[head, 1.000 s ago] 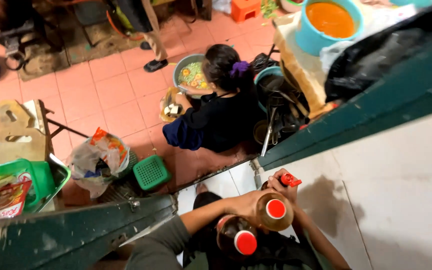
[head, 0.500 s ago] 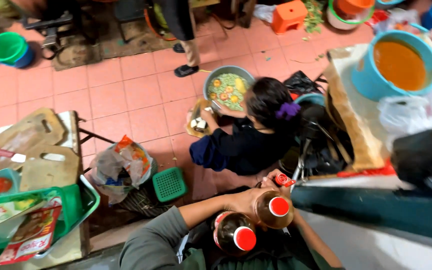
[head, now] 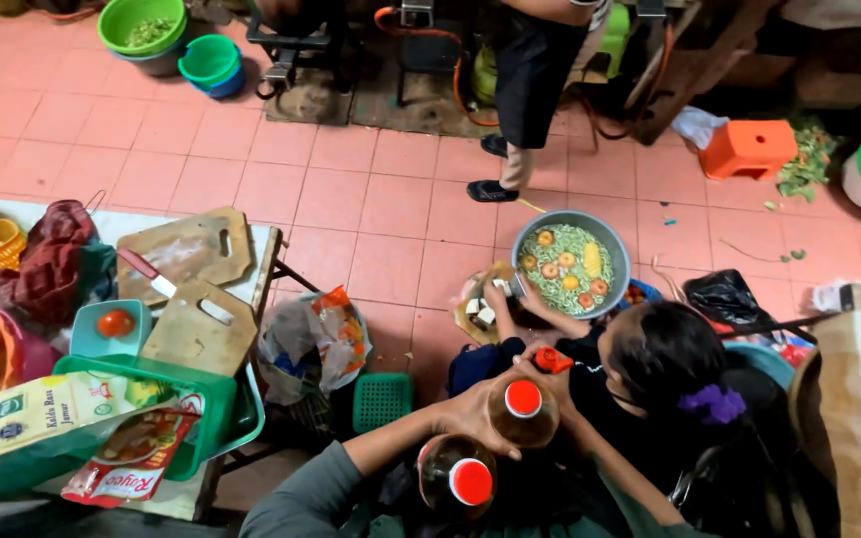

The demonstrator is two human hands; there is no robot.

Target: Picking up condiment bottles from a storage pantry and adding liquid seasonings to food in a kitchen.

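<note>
Holding two amber bottles close to the chest, the person stands over a busy kitchen floor. The left hand (head: 470, 413) wraps its fingers (head: 490, 443) around the side of the upper bottle (head: 522, 410), closed on the glass just below its red cap; the right hand (head: 550, 384) presses on the far side of that bottle, fingers curled, with a small red-topped thing (head: 553, 360) showing by its fingertips, though whether it is pinched there cannot be told. The lower bottle (head: 455, 476), also red-capped, sits tucked against the left forearm, touching it and lying just under the upper one. Compared with half a second ago, the view has swung up and left, so the table's cutting boards (head: 196, 299) and green tray (head: 216, 399) now show fully, while the bottles keep the same places in the grip. Beyond the bottles a seated person (head: 670, 379) works beside a metal bowl of vegetables (head: 570, 261).
</note>
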